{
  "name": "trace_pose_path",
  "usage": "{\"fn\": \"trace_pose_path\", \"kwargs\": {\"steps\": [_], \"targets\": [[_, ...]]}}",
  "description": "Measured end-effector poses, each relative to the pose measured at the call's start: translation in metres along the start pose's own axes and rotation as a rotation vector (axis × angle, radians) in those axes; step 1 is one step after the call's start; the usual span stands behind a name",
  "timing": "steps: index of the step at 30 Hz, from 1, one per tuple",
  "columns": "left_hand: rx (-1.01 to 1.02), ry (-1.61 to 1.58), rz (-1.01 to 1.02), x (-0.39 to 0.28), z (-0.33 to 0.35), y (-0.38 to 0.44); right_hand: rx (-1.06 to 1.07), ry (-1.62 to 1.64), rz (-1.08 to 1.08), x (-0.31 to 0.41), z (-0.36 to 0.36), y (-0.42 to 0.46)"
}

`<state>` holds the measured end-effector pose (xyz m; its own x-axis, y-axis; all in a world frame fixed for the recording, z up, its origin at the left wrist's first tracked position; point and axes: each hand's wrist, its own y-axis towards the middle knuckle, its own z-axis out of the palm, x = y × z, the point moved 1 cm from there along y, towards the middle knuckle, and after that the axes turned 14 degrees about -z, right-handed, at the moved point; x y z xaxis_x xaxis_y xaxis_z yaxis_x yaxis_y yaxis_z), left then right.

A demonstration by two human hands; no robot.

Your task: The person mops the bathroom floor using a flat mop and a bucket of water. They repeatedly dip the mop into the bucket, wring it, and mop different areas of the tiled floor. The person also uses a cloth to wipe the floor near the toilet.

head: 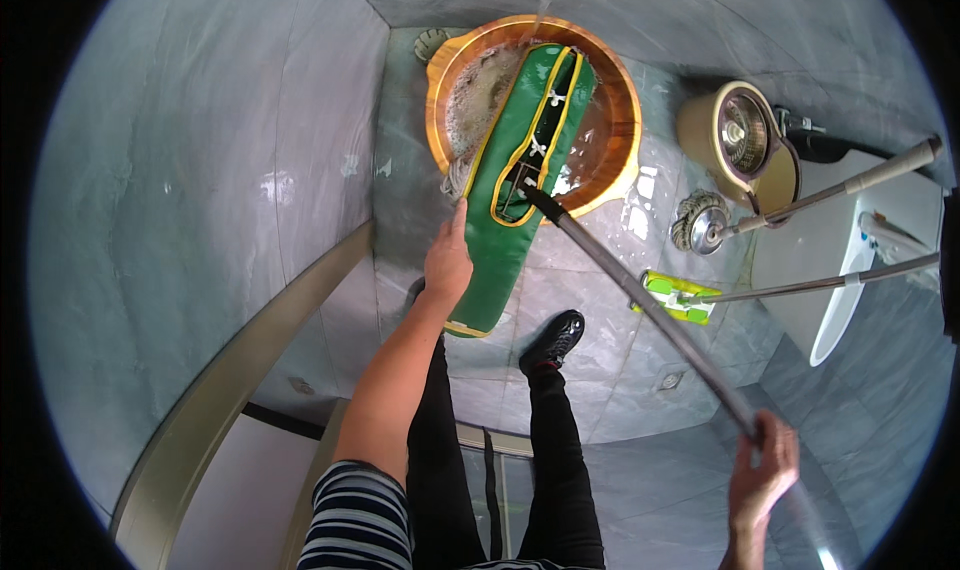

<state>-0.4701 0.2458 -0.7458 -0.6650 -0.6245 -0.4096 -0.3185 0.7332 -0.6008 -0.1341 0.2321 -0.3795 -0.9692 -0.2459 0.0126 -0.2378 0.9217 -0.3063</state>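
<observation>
A long green mop cover [487,262] with yellow edging and white ties lies slantwise across the rim of a round wooden tub [630,127]. Cloudy, foamy water shows in the tub. My left hand [450,259] touches the cover's left edge with its fingers; whether it grips the edge is not clear. At the lower right, my right hand [769,457] is closed around a metal mop pole [660,319]. The pole's black joint reaches the wire frame inside the cover's opening. Grey mop strands [455,178] hang at the tub's left rim.
A beige spin-mop bucket [701,131] stands to the right, beside a round-headed mop [707,225]. Below it, a flat mop with a yellow-green head [679,296] rests on wet tiles. A white toilet [802,270] is at the right wall. My shoe [553,341] is near the cover.
</observation>
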Motion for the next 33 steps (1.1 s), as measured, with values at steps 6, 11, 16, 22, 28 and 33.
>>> {"fn": "trace_pose_path", "kwargs": {"steps": [6,11,16,22,28,33], "targets": [[-0.022,0.044,-0.122,-0.021,-0.005,0.008,0.812,1.053,0.642,0.0,0.049,-0.082],[-0.278,0.083,0.157,-0.041,-0.008,0.007,0.479,0.501,0.19,0.011,0.066,-0.118],[-0.196,-0.159,0.207,-0.06,0.023,0.017,0.433,0.568,0.204,-0.023,0.12,-0.135],[0.58,-0.967,-0.549,-0.092,0.053,-0.016,0.256,0.398,0.061,-0.083,0.117,-0.116],[0.508,-1.262,-0.45,-0.115,0.088,-0.019,0.722,0.859,0.296,-0.096,0.114,-0.096],[0.404,-1.157,-0.522,-0.143,0.084,-0.018,0.342,0.31,0.048,-0.14,0.079,-0.032]]}}
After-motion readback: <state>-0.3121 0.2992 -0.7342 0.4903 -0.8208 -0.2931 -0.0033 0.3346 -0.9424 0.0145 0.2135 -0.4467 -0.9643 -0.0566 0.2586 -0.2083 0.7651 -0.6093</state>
